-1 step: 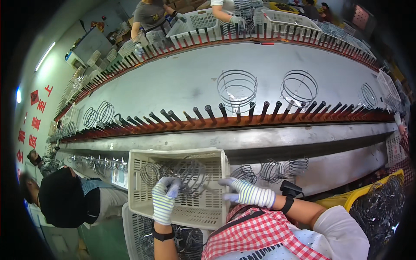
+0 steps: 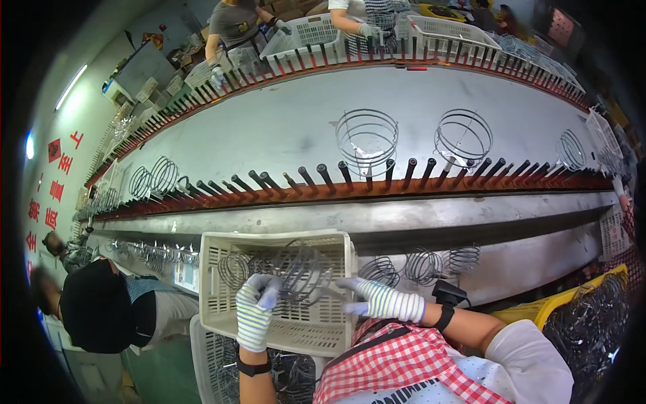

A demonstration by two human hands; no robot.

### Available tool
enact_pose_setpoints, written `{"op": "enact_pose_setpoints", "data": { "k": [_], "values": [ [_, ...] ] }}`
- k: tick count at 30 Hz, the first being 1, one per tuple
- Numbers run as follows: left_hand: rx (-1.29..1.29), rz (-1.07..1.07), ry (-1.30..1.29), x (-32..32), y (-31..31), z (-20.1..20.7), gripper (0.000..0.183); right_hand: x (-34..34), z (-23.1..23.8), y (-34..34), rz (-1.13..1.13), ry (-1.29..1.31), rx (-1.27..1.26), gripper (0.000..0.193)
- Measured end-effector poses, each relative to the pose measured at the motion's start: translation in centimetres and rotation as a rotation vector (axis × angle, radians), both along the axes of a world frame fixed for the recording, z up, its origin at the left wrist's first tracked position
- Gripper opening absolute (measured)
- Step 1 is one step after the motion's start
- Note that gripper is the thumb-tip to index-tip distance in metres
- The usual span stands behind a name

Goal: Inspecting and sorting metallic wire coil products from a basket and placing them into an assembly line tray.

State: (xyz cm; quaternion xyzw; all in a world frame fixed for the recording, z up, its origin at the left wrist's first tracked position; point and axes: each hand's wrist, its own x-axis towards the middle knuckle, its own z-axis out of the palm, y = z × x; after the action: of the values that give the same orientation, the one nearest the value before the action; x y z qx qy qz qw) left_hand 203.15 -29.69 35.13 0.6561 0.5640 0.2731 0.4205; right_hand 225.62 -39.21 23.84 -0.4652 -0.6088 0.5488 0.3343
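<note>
A cream plastic crate (image 2: 210, 283) stands in front of me with coiled wire rings (image 2: 235, 269) inside it. My left hand (image 2: 256, 311), in a striped glove, is over the crate's near left part. Its fingers are closed at the edge of a loose bundle of dark wire hoops (image 2: 299, 273). To the right of those hoops is my right hand (image 2: 390, 301), gloved alike, reaching over the crate's right rim. The fingers and thumb are stretched out and apart, with the tips close to the hoops. Whether they touch the wire is blurred.
Beyond the crate runs a metal table (image 2: 269, 135) edged with upright dark pegs (image 2: 325, 176). Wire hoop frames (image 2: 367, 138) stand on it. More coils (image 2: 422, 266) lie right of the crate. A yellow bin (image 2: 538, 306) of wire parts is at right. Co-workers (image 2: 235, 27) stand across and at left.
The hoops between my hands have shifted slightly. My right hand has moved barely, and my left hand stays in place.
</note>
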Motion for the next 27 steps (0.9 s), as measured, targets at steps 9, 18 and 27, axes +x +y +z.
{"op": "enact_pose_setpoints", "data": {
  "k": [9,18,27],
  "values": [
    [-0.008,0.079,-0.137,3.4,3.0,-3.3,0.025,7.9,0.2,-4.5,0.019,0.392,-0.414,0.039],
    [0.036,0.504,0.187,-17.0,13.9,-28.9,0.042,18.5,8.0,-10.6,-0.537,0.565,-0.130,0.036],
    [-0.113,0.518,0.129,-20.3,15.8,-32.8,0.034,29.7,7.7,-10.8,-1.217,0.225,0.282,0.034]
  ]
}}
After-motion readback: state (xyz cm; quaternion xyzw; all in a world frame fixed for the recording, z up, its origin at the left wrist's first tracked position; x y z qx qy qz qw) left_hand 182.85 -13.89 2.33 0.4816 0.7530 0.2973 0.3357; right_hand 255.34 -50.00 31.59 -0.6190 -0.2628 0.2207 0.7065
